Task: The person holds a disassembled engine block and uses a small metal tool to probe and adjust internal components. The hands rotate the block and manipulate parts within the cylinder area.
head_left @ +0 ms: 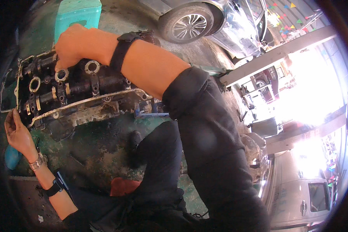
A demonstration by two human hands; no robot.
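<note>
A dark, oily engine cylinder head (60, 101) lies open at the left, with a pale rim around it and round ringed openings along its middle. My right hand (71, 44) reaches over its far side, fingers curled and pointing down at the head; whatever is in them is hidden. At the near left corner of the rim is my left hand (18, 133), its fingertips drawn together against the edge. What they pinch, if anything, is too small to make out. A thin frame-like strip (3, 96) shows just beyond the rim's left end.
A turquoise plastic box (78, 17) stands behind the engine. A blue stand part (152, 115) shows beneath its right side. Near my legs lies a red object (123, 186), and a blue one (13, 157) sits at the left. Cars (189, 26) and lift posts (278, 56) fill the right.
</note>
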